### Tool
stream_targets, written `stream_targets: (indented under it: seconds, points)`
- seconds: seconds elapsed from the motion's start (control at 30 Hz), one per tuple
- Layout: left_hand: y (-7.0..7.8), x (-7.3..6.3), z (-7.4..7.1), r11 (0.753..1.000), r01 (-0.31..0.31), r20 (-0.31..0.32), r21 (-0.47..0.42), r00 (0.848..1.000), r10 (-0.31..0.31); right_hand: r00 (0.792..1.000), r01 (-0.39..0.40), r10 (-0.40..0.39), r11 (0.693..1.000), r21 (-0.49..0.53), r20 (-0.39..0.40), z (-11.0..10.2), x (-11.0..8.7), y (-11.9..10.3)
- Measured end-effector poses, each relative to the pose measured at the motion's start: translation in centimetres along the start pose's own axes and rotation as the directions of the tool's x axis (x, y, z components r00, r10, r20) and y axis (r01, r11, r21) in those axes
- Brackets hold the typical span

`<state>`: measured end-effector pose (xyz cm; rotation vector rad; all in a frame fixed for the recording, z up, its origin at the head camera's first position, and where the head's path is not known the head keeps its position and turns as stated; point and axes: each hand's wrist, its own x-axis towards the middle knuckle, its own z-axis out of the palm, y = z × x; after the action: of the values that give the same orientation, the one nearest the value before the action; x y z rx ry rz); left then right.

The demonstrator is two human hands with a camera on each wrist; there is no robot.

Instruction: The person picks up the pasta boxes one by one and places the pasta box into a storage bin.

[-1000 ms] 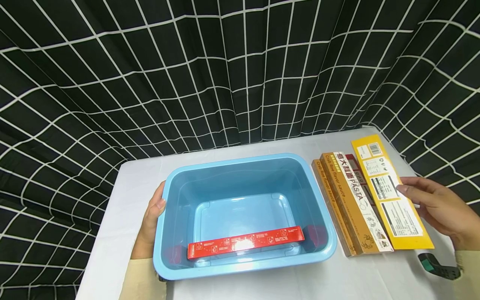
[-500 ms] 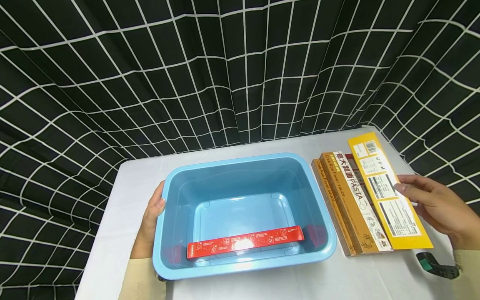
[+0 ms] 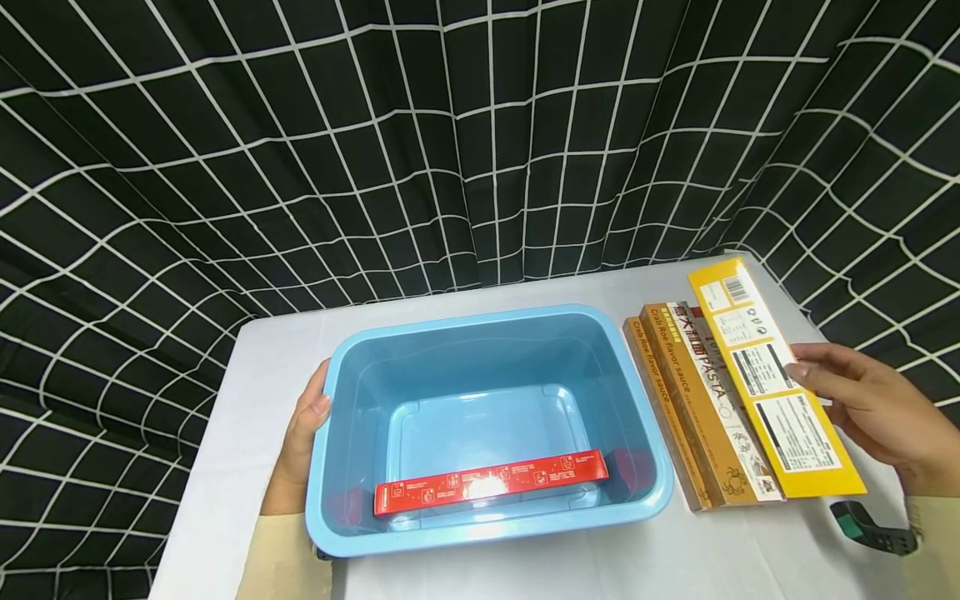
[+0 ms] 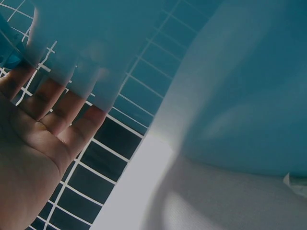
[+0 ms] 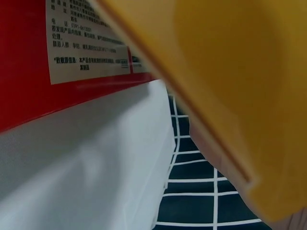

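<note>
My left hand grips the left rim of a blue plastic tub, thumb over the edge. In the left wrist view its fingers reach behind the bluish plastic. Inside the tub lies a long red box, along the near side. My right hand pinches a flat yellow box by its right edge, thumb on the printed face. The yellow box tilts over a red box with a white label, mostly hidden beneath it in the head view.
Right of the tub, brown Crab Roe flavor sauce boxes lie side by side, one with a white PASTA strip. They stand close to the tub's right wall. A white-covered table carries everything; a black gridded curtain surrounds its back and sides.
My right hand has shifted slightly left with the yellow box. Its far end has swung left, covering more of the red box beside the PASTA strip. The left hand keeps its place.
</note>
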<state>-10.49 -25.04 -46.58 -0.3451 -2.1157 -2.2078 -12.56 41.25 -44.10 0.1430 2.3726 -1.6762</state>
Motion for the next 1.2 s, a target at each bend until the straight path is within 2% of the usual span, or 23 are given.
stream_targets:
  seconds: [0.27,0.47,0.87,1.2]
  points:
    - [-0.2,0.0,-0.1,1.000,0.005,-0.009,0.023,1.000,-0.005,1.000,0.026,-0.026,1.000,-0.010,-0.008,0.4,-0.2,-0.2]
    - [-0.1,0.1,-0.1,1.000,0.002,-0.004,0.017,1.000,-0.002,0.999,0.046,-0.046,0.999,0.014,0.018,0.3,-0.2,-0.2]
    - [0.2,0.1,-0.1,0.999,-0.036,0.038,0.021,0.999,0.035,0.997,0.077,-0.077,0.996,-0.035,0.006,0.4,-0.4,-0.7]
    - [0.1,0.0,-0.1,1.000,-0.011,0.010,0.022,1.000,0.011,0.995,0.095,-0.095,0.995,-0.037,-0.009,0.7,-0.6,-1.4]
